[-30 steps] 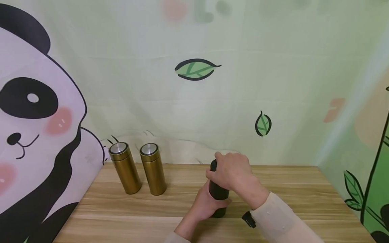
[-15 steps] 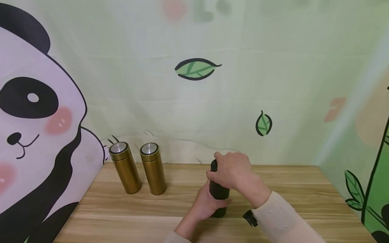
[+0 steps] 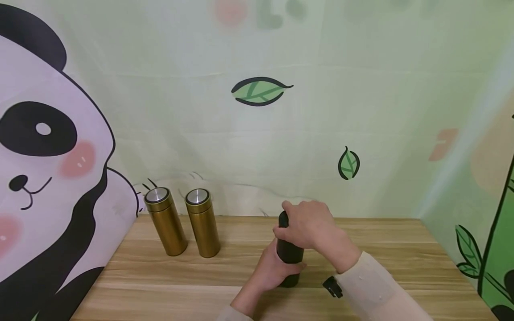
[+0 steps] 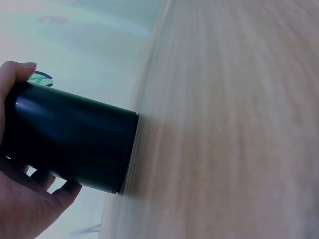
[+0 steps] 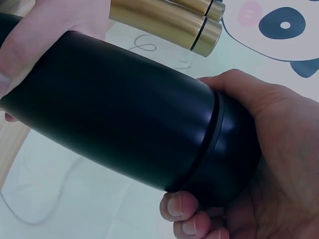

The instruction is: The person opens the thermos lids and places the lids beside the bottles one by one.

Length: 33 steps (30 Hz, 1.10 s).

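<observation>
A black thermos bottle (image 3: 290, 253) stands upright on the wooden table, right of the middle in the head view. My left hand (image 3: 273, 269) grips its lower body, with the thumb across the front. Over the top, my right hand (image 3: 311, 225) holds the lid (image 5: 234, 149), fingers and thumb curled round it. A thin dark seam between lid and body shows in the right wrist view. In the left wrist view the base of the thermos (image 4: 75, 137) meets the table surface. The right hand covers most of the lid in the head view.
Two gold thermos bottles with silver-topped lids stand side by side at the back left, one leftmost (image 3: 166, 225) and one nearer the middle (image 3: 204, 227). Behind the wooden table (image 3: 160, 294) hangs a backdrop (image 3: 180, 133) printed with a panda and leaves.
My right wrist and sleeve have shifted very slightly to the right. Both hands keep their hold on the black thermos, which stays in place.
</observation>
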Available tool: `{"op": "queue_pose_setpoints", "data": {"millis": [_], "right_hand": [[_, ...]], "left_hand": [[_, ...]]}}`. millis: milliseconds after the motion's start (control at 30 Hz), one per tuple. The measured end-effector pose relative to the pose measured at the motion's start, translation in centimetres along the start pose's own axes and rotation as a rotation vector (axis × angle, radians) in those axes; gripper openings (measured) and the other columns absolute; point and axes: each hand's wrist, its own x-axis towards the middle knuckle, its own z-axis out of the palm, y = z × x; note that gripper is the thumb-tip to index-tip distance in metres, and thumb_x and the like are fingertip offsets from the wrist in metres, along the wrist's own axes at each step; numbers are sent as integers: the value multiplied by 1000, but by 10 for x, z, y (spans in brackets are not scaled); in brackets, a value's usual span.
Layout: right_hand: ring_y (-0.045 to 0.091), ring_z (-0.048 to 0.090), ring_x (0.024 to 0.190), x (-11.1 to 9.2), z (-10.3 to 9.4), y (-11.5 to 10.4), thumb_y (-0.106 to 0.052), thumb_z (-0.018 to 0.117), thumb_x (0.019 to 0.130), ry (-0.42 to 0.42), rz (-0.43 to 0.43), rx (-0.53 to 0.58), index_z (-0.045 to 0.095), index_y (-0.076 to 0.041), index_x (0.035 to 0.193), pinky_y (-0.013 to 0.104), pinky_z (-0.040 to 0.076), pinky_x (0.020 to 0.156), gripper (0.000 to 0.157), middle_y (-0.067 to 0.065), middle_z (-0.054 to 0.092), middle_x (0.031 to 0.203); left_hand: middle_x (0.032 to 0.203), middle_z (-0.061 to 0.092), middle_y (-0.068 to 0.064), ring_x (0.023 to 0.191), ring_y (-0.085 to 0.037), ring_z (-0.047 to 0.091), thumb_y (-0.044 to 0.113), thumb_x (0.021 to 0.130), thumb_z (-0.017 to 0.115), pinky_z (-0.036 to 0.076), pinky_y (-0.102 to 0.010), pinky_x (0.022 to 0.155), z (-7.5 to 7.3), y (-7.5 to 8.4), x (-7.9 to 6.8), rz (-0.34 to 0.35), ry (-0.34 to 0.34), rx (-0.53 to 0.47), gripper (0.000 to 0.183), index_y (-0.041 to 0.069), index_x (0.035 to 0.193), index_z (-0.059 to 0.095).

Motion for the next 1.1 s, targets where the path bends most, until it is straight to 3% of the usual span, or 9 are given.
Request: {"op": "queue_pose_setpoints", "data": {"millis": [467, 1100], "right_hand": [[21, 62, 73, 0, -2, 4, -58, 64, 93, -24, -40, 40, 54, -16, 149, 34, 51, 61, 71, 10, 75, 96], [23, 63, 82, -1, -5, 8, -51, 65, 96, -64, -109, 101, 50, -12, 151, 37, 55, 70, 69, 13, 75, 108]], "left_hand": [[127, 65, 6, 109, -13, 63, 27, 85, 84, 49, -35, 97, 0, -2, 1, 14, 7, 17, 72, 28, 145, 45], [125, 65, 3, 107, -13, 62, 30, 83, 85, 49, -34, 95, 0, -2, 2, 33, 3, 25, 77, 27, 148, 43]]}}
